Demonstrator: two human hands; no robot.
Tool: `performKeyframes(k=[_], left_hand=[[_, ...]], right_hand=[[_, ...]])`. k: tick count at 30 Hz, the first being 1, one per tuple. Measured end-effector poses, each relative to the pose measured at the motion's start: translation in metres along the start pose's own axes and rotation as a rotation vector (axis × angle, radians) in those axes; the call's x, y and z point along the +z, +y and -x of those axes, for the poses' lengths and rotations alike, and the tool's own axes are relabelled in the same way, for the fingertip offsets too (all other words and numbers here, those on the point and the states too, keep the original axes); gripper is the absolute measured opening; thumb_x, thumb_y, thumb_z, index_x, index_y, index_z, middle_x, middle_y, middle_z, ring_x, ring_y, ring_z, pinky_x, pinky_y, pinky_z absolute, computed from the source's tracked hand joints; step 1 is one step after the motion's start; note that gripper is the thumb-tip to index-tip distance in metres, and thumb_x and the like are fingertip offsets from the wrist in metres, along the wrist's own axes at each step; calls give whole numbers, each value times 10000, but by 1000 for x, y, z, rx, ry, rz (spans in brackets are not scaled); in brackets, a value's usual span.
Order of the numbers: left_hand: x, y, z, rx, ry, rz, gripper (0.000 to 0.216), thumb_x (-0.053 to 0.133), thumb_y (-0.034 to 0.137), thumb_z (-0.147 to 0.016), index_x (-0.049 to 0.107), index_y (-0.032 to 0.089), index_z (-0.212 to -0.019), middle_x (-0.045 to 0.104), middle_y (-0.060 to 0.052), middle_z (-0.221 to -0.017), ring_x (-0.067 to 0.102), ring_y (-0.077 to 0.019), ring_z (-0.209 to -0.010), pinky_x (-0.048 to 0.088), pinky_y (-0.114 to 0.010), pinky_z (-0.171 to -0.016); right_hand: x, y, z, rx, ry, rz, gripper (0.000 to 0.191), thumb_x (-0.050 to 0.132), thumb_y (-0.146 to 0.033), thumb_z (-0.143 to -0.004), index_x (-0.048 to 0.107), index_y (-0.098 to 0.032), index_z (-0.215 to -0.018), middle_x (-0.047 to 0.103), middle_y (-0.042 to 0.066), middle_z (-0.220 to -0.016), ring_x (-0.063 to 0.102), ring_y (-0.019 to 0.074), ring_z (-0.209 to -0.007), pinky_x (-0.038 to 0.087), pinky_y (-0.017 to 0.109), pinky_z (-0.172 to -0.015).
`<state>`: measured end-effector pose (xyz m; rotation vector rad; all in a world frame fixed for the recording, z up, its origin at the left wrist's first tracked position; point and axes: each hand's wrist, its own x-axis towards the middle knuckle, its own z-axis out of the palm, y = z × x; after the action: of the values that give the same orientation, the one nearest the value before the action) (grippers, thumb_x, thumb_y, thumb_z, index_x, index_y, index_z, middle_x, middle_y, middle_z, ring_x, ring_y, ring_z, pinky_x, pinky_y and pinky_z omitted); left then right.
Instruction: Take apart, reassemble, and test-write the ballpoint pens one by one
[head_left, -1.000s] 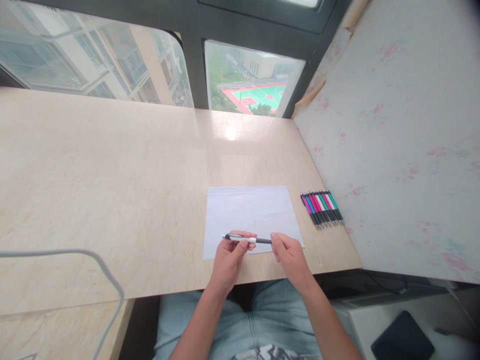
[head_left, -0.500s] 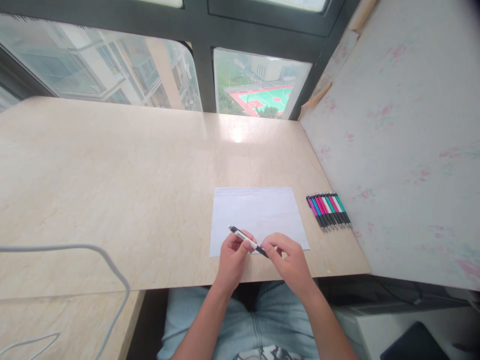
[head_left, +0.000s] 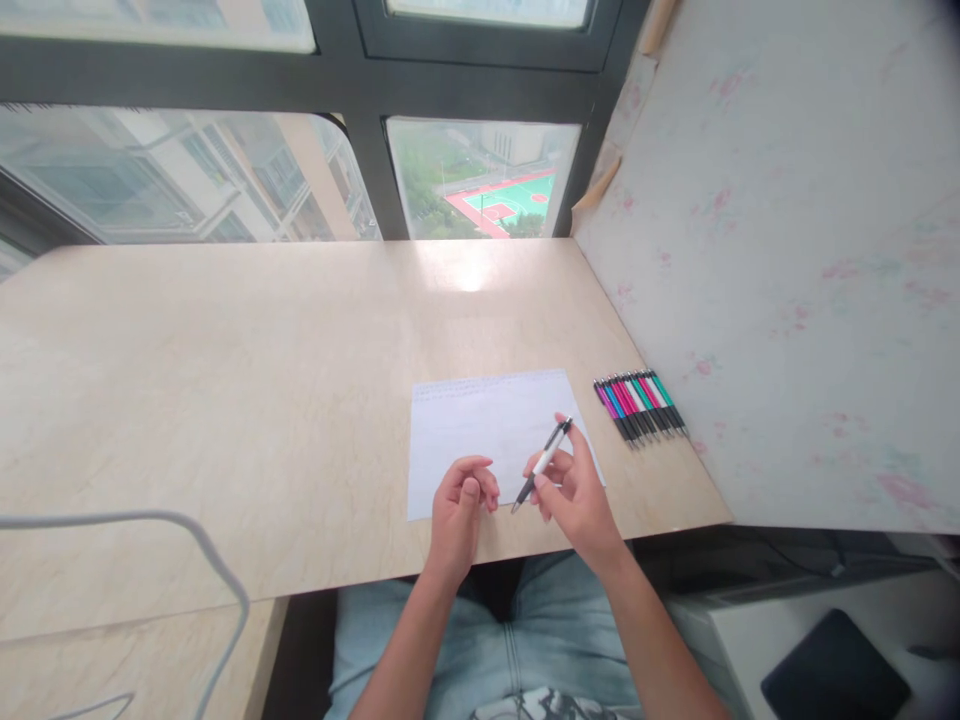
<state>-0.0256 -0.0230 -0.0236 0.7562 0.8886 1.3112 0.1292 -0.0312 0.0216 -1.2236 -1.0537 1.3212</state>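
Note:
A white ballpoint pen (head_left: pixel 548 455) with a black grip and clip is held in my right hand (head_left: pixel 579 500). It slants, tip down to the left, and my index finger reaches its push-button end. My left hand (head_left: pixel 459 510) is beside it, fingers loosely curled and apart, with nothing seen in it. Beneath both hands lies a white sheet of paper (head_left: pixel 480 430) with small lines of handwriting along its far edge. To the right of the paper, several pens (head_left: pixel 637 408) in purple, blue, pink, white and green lie side by side.
The pale desk (head_left: pixel 225 400) runs up to a dark-framed window (head_left: pixel 367 180). A flowered wall (head_left: pixel 787 300) borders its right side. A grey cable (head_left: pixel 180 517) loops over the left front. Lower right, a black flat object (head_left: pixel 836 665) rests on a white surface.
My left hand has let go of the pen, which is now in my right hand alone. The pen has turned, its button end now up and to the right. The view has shifted slightly.

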Motion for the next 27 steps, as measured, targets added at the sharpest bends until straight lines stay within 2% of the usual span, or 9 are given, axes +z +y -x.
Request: performKeyframes(k=[2, 4, 13, 21, 27], left_hand=[[1, 1, -1, -5, 6, 16, 428, 660, 543, -801, 649, 172, -1013, 585, -9, -663, 482, -119, -581, 393, -247, -579], [1, 2, -1, -9, 7, 36, 401, 654, 508, -822, 637, 175, -1046, 589, -8, -663, 489, -119, -584, 394, -247, -581], [0, 2, -1, -25, -19, 69, 334, 611, 407, -877, 598, 170, -1112, 611, -22, -699, 521, -125, -608, 406, -253, -588], [1, 3, -1, -50, -23, 5, 297, 619, 416, -868, 642, 166, -1027, 612, -28, -722, 523, -129, -620, 405, -262, -617], [-1, -1, 0, -32, -51, -85, 240, 589, 365, -896, 639, 167, -1021, 620, -24, -748, 541, -125, -641, 423, -268, -651]], right_hand=[[-8, -6, -3, -20, 68, -57, 842, 617, -328, -853, 69, -337, -1492, 615, -3, -866, 552, 123, -562, 435, 220, -425], [-14, -10, -5, -46, 105, -84, 881, 632, -327, -839, 48, -346, -1498, 621, -14, -838, 545, 120, -537, 436, 223, -420], [-21, -7, -5, -68, 199, -135, 808, 684, -272, -769, 223, -310, -1432, 591, -49, -710, 498, 100, -477, 362, 183, -380], [-20, -4, -7, -56, 180, -173, 726, 698, -230, -755, 302, -310, -1358, 603, -57, -697, 494, 89, -458, 329, 165, -369], [-21, 2, -8, -29, 144, -204, 727, 690, -250, -792, 272, -307, -1384, 661, -28, -753, 518, 95, -476, 369, 178, -400]])
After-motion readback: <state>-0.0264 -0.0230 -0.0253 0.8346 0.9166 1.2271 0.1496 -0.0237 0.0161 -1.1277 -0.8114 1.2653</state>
